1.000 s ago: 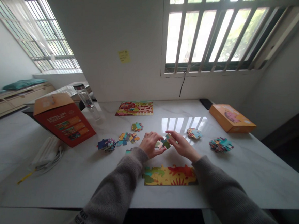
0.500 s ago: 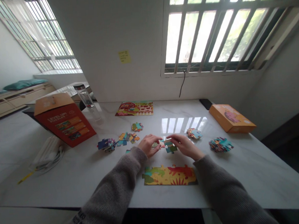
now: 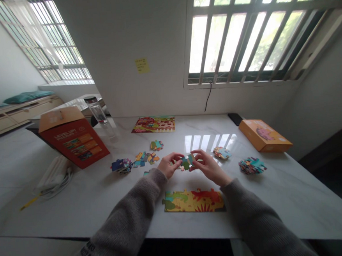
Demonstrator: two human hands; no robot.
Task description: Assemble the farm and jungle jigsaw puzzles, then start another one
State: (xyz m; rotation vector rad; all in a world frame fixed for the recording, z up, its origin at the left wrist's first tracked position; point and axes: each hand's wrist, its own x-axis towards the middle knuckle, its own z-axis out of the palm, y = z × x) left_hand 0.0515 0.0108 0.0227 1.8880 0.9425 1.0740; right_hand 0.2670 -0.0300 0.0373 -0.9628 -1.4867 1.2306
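Note:
Between my two hands, above the middle of the table, is a green and blue jigsaw piece [image 3: 186, 163]. My left hand [image 3: 169, 166] pinches its left edge, and my right hand [image 3: 209, 166] has its thumb and fingers closed on the right edge. Part of another piece shows behind and below it, mostly hidden by my fingers. Nearer to me lies a joined strip of puzzle [image 3: 193, 201], with a green and a red animal on yellow. A teal piece [image 3: 146, 173] peeks out beside my left sleeve.
Left of my hands are piles of pieces [image 3: 121, 165] and loose pieces [image 3: 144, 158]; a small pile [image 3: 156, 145] sits behind. Two piles [image 3: 222, 152] [image 3: 252, 165] lie right. Around stand a red box [image 3: 78, 142], an orange box [image 3: 265, 135], a bottle [image 3: 96, 109] and a farm picture [image 3: 154, 124].
The piece in my right hand has turned and moved slightly left and up. My left hand, with its fingers apart before, has closed on the piece's other edge.

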